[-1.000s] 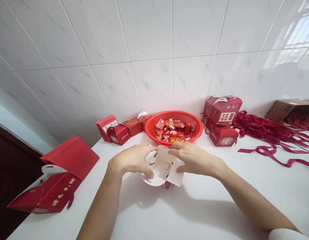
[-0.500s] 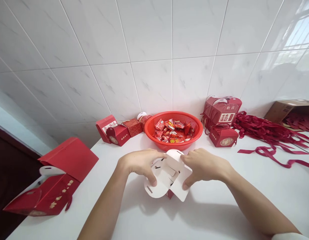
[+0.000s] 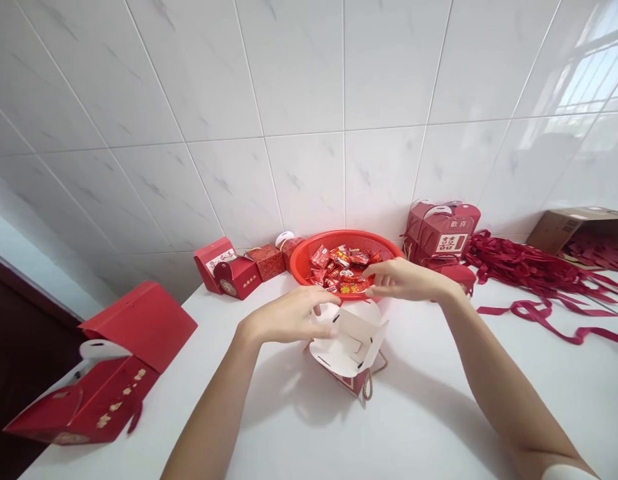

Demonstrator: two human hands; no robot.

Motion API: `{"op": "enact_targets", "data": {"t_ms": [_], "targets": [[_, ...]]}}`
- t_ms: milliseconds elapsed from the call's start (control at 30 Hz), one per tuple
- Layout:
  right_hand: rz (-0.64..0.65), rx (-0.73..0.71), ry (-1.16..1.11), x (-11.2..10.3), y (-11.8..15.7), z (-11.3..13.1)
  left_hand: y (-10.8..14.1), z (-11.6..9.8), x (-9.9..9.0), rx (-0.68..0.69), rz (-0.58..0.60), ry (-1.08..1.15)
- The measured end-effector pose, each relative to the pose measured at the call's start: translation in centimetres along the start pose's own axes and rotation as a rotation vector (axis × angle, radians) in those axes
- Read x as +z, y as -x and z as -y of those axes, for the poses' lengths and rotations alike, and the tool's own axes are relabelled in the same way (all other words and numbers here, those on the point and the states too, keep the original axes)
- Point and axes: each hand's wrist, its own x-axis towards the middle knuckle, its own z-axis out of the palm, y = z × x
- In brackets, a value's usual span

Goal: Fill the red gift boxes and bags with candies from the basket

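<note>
A small candy box, red outside and white inside, stands on the white table with its flaps spread open and a twisted cord at its side. My left hand is at the box's left flap, thumb and fingers apart, gripping nothing that I can see. Over the front right rim of a red plastic basket reaches my right hand, its fingers loosely curved and apart beside the wrapped candies. No candy shows in that hand. The basket stands just behind the box.
Red gift boxes stand at the back left, and larger ones at the left edge. More boxes are stacked right of the basket. Dark red ribbons lie farther right, near a cardboard box. A tiled wall rises behind.
My right hand has let go of the box's flap and moved up to the basket. The left hand has loosened from its flap. The box now shows its cord and red front.
</note>
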Motion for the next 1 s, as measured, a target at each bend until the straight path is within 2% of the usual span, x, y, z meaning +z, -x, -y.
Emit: {"op": "enact_targets", "data": {"t_ms": [67,100,167,200,267,400,467,567,633,800,1000], "targets": [[-0.044,0.015,0.039,0.4,-2.6,-1.2,-0.9,0.7,0.2,0.033,-0.123,0.061],[-0.01,0.036,0.076,0.8,-4.0,-1.5,-1.6,1.1,0.3,0.039,-0.184,0.089],[0.158,0.092,0.126,1.8,-6.6,-1.9,-3.3,2.2,0.7,0.035,-0.268,0.12],[0.238,0.135,0.153,2.4,-7.7,-1.8,-4.2,2.7,0.8,0.025,-0.262,0.113],[0.338,0.197,0.204,3.4,-9.3,-1.5,-6.3,3.8,0.8,-0.011,-0.182,0.068],[0.364,0.238,0.267,4.7,-10.9,-1.1,-10.2,5.1,0.1,-0.164,0.201,-0.068],[0.366,0.243,0.281,4.8,-11.2,-1.5,-11.9,5.3,0.0,-0.215,0.34,-0.096],[0.381,0.249,0.277,4.3,-11.5,-2.9,-13.8,5.2,0.6,-0.26,0.398,-0.175],[0.336,0.281,0.242,3.8,-11.5,-4.4,-14.5,5.1,1.3,-0.27,0.389,-0.249],[0.039,0.378,0.169,3.1,-11.2,-7.8,-14.7,5.2,2.4,-0.267,0.285,-0.352],[-0.139,0.434,0.167,2.9,-10.5,-8.1,-14.8,5.2,2.6,-0.296,0.136,-0.371]]}}
